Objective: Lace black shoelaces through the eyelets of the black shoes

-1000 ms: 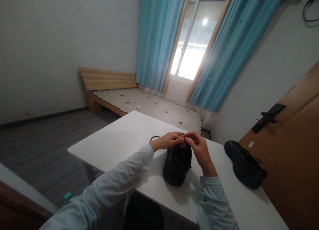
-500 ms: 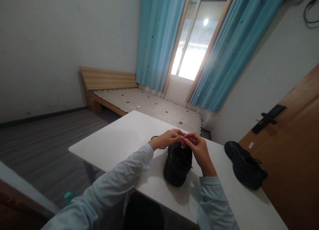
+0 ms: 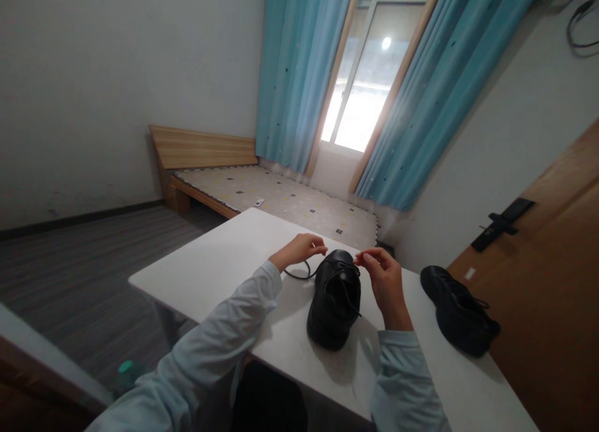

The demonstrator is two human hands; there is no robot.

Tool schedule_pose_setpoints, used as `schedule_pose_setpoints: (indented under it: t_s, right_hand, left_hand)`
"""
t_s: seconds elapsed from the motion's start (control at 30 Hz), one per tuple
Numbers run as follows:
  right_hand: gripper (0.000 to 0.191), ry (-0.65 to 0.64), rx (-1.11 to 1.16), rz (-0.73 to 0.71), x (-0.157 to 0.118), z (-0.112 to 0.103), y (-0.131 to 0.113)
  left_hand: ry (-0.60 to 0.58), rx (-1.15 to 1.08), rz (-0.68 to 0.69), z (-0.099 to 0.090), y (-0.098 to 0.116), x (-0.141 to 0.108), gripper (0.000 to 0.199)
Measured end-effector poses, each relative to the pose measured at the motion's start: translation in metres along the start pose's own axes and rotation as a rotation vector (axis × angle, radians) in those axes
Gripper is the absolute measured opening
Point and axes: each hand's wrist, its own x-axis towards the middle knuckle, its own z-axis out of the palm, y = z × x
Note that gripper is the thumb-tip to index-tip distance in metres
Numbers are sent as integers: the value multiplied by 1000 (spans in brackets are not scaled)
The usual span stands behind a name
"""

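Note:
A black lace-up shoe [image 3: 333, 313] stands on the white table [image 3: 224, 263], its toe pointing away from me. Beside the toe on the left is my left hand [image 3: 303, 250], fingers bent and pressed together; what they hold, if anything, is too small to make out. My right hand [image 3: 381, 273] is at the right of the toe, thumb and forefinger pinched near the lace. A black lace loop [image 3: 302, 276] lies on the table left of the shoe. Another lace end hangs over the shoe's right side.
A second black shoe [image 3: 461, 310] lies on the table at the right, near the wooden door [image 3: 538, 282]. Behind the table stands a bed [image 3: 281, 198] with a small white object on it. A green-capped item [image 3: 126, 368] is low at the left.
My hands have parted from above the shoe's tongue, the left going left and the right going right. The shoe's toe and laces now show between them.

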Motion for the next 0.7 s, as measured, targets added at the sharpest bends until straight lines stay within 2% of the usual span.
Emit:
schedule_pose_setpoints:
  t_s: [0.07,0.17,0.27,0.37,0.53,0.7]
  right_hand:
    - [11,60,13,-4,2,-3,4]
    - [11,111,1,4,5,-6,7]
    - [12,131,-18,19,5,-7,8]
    - [11,148,-28,40,5,-7,7]
    - [10,151,-40,71,4,-4,5]
    - [13,155,-68,101,5,-4,5]
  left_hand:
    - [-47,87,-8,1,-9,-1,14]
    - [-159,201,49,6,-20,-2,20]
    - [-222,274,59,14,-28,-2,27]
    - [-243,312,36,20,-34,-2,29]
    - [-250,334,14,24,-39,-1,22]
    - [-239,378,-55,23,-36,-2,17]
